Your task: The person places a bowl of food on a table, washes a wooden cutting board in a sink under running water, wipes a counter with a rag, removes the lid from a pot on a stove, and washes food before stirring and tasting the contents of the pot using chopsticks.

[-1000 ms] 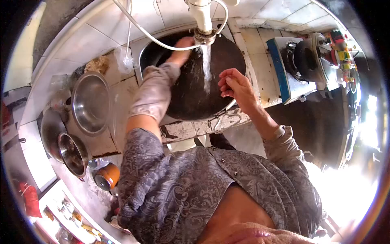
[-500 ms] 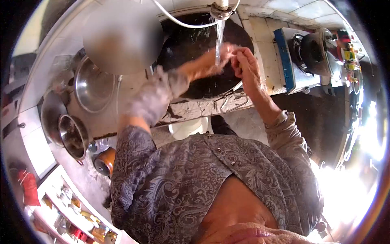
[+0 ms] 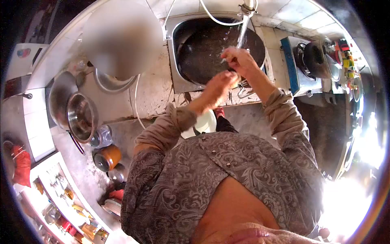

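Observation:
My left hand (image 3: 221,86) is over the front edge of the sink (image 3: 174,61), its fingers curled and partly blurred; what they hold, if anything, is hidden. Just beyond it, my right hand (image 3: 240,61) is over the dark oval basin with fingers pinched. A tiny pale bit shows at those fingertips, too small to name. From the tap (image 3: 247,9) a stream of water (image 3: 243,32) runs down close to my right hand, and drops splash inside the sink.
Right of the sink stands a gas stove (image 3: 293,65) with a dark pot (image 3: 315,59). To the left are metal bowls (image 3: 82,116) and a white hose (image 3: 136,97). A pale bucket (image 3: 207,122) sits on the floor below the counter edge. A blurred round patch covers the upper left.
Both hands have come apart and moved nearer my body; the left is now lower, by the sink's front edge. The view has shifted, showing more of the sink's left rim.

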Available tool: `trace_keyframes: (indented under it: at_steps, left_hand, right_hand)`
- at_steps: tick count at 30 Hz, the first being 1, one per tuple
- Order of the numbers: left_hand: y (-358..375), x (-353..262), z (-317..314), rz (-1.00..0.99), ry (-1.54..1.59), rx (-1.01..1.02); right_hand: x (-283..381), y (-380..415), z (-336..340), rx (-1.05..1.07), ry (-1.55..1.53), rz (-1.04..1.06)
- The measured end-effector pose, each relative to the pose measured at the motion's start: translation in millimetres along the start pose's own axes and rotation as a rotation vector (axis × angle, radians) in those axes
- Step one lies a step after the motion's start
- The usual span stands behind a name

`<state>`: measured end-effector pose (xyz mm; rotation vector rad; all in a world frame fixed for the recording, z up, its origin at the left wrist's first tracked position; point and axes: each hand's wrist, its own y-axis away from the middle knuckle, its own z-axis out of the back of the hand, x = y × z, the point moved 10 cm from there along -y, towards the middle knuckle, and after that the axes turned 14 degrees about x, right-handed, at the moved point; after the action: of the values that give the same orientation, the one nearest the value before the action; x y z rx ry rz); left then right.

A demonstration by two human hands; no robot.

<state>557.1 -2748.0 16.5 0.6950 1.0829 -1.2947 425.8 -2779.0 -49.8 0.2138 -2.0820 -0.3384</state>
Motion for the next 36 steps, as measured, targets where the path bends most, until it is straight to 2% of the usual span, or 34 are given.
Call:
trace_keyframes:
  at_steps: [2,3,4,5,7,9,11,12,14,16,17,18,19,20,21,22,25,26,27,29,31,34,35,36]
  left_hand:
    - [12.6,30.2,33.2,-0.182,-0.218,-0.130]
    - [19.5,68.8,56.0,-0.134,-0.384,-0.273]
    - [29.3,150.9,75.2,0.072,0.141,-0.338]
    - [32.8,216.3,63.6,0.138,0.155,-0.147]
    - [21.5,99.2,63.1,0.015,-0.326,-0.191]
    - [-18.9,32.6,9.5,0.069,-0.354,-0.058]
    - [-62.1,-6.9,-16.9,-0.089,-0.208,0.011]
    - [-100.6,10.2,-27.2,-0.103,-0.287,0.070]
    - [-164.7,56.4,-17.2,0.078,-0.006,0.142]
    - [-198.0,126.2,13.5,0.076,0.178,0.053]
    - [-197.7,142.5,38.6,0.295,0.029,0.050]
    - [-193.9,168.5,60.6,0.179,-0.028,-0.030]
    - [-175.2,188.1,86.2,0.353,-0.195,-0.106]
    - [-153.0,230.1,96.5,0.328,-0.234,-0.178]
    - [-130.9,214.5,101.3,0.527,-0.112,-0.188]
    - [-117.9,218.5,100.9,0.569,-0.148,-0.165]
    - [-153.0,235.0,107.5,0.575,-0.504,0.019]
    - [-162.9,236.0,121.7,0.692,-0.270,-0.153]
    - [-175.0,247.2,130.1,0.739,-0.182,-0.238]
    - [-207.4,277.1,113.7,0.779,-0.182,-0.165]
    - [-223.8,260.8,86.2,0.668,-0.155,-0.016]
    - [-199.8,123.8,43.2,0.105,-0.033,0.217]
    - [-194.9,105.1,10.3,-0.364,-0.374,0.161]
    - [-161.1,72.1,6.4,-0.453,-0.242,0.143]
  right_hand:
    - [11.2,17.1,6.2,-0.047,0.059,0.011]
    - [21.8,28.3,6.3,-0.070,0.088,0.017]
    - [37.8,46.3,-1.5,-0.166,0.212,0.040]
    - [40.5,59.3,1.6,-0.206,0.247,0.041]
    - [51.0,84.9,16.8,-0.287,0.316,0.044]
    - [67.1,105.8,21.0,-0.213,0.365,0.117]
    - [86.5,119.5,27.8,-0.273,0.568,0.170]
    - [89.3,122.0,30.9,-0.282,0.614,0.205]
    - [80.0,116.5,43.9,-0.273,0.698,0.290]
    - [83.1,117.1,19.4,-0.232,0.859,0.241]
    - [79.8,114.1,16.6,-0.199,0.905,0.245]
    - [88.9,114.6,6.7,-0.196,0.991,0.212]
    - [85.8,111.7,9.2,-0.131,0.984,0.260]
    - [87.0,114.0,7.9,-0.101,1.035,0.224]
    - [86.8,118.9,4.3,-0.070,1.086,0.189]
    - [88.7,123.0,4.7,-0.054,1.031,0.198]
    - [89.4,119.3,5.1,-0.033,1.139,0.210]
    - [85.9,115.2,4.3,-0.040,1.100,0.221]
    - [84.4,112.7,1.5,-0.047,1.123,0.188]
    - [74.7,112.4,-3.3,-0.063,1.106,0.153]
    - [59.3,109.2,2.8,-0.087,1.002,0.042]
    - [47.7,112.6,-10.1,-0.114,0.978,-0.003]
    - [43.4,110.8,-13.9,-0.105,0.970,0.018]
    - [37.8,111.1,-16.6,-0.087,0.952,0.105]
